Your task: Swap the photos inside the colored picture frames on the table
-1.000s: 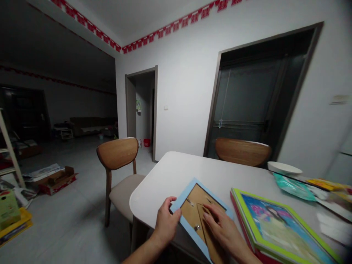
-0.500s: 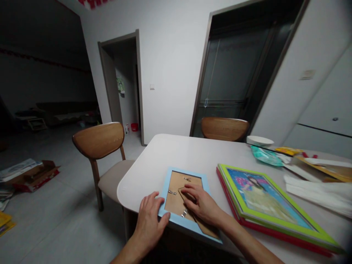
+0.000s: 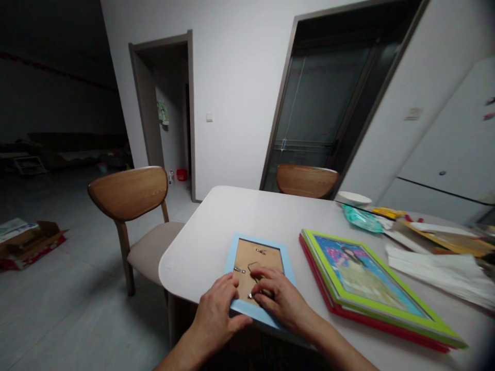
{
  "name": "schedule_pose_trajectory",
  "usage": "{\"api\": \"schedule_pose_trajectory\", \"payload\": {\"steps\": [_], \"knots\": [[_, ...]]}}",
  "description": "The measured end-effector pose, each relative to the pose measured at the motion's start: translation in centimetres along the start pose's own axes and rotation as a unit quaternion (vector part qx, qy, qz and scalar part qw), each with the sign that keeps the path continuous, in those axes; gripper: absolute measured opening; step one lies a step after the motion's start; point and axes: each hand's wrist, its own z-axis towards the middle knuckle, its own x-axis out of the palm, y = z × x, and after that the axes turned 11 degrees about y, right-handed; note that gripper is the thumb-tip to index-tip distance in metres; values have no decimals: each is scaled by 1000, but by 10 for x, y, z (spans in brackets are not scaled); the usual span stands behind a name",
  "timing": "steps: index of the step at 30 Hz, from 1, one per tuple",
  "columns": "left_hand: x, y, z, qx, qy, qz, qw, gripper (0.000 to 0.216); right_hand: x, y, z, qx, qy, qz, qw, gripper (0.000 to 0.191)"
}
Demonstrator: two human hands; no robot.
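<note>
Our left hand lies half curled over the near left corner of a pale blue frame, loosely holding it. Our right hand is bent nearly closed over the brown backing board, fingertips beside the lower metal clip; we cannot tell whether they pinch it. The blue frame lies back side up at lower centre of the view, by the near edge of the white table. To its right we see a green-rimmed picture stacked above something red. Beyond, at right, lie white sheets, a turquoise packet and a white bowl. One wooden chair stands at centre left, another behind the table.
</note>
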Motion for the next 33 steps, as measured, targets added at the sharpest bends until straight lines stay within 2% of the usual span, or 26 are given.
{"api": "schedule_pose_trajectory", "payload": {"steps": [6,12,17,23,27,33], "knots": [[4,-1,-2,-6,-23,1,1000,35,2,4,20,41,-46,-23,998,20],[6,-1,-1,-1,-28,4,1000,34,8,16,50,87,-48,-147,984,18],[6,-1,-1,-2,-30,11,999,32,11,19,61,129,-65,-161,976,24],[5,0,-2,-7,-30,6,1000,33,-13,-3,39,117,-68,-146,980,29],[4,-1,-2,-6,-29,-1,1000,30,-35,-29,11,162,-45,-153,974,29],[2,-3,-2,-11,-22,0,1000,30,-35,-35,4,188,-40,-171,966,24]]}}
